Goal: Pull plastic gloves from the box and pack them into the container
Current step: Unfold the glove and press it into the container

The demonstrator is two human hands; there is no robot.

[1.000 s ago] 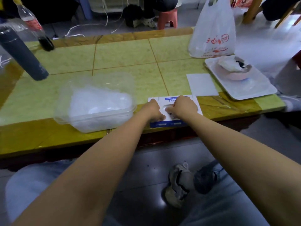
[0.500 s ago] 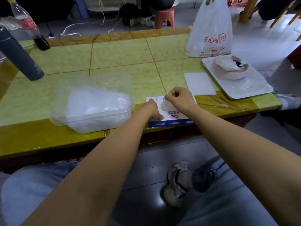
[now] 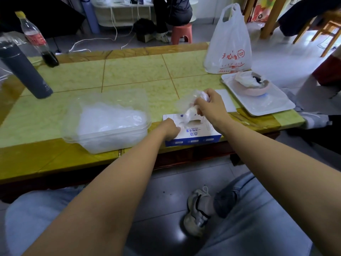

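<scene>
At the near edge of the yellow-green tiled counter [image 3: 132, 71], the left hand [image 3: 170, 129] rests on the blue-and-white cardboard glove box [image 3: 195, 133], its fingers seemingly curled under, holding nothing. At one o'clock above it, the right hand [image 3: 210, 106] has its fingers pinched on a clear thin plastic glove [image 3: 186, 106] trailing into the box's opening. At nine o'clock, just beside the box, sits the clear rectangular plastic container [image 3: 72, 115], with crumpled gloves [image 3: 110, 119] inside.

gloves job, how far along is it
Done: a pile of gloves fills much of the container. In hand: the right hand pulls one glove out of the box, which the left hand steadies. Left: pack that glove; the box's remaining stock is hidden.
</scene>
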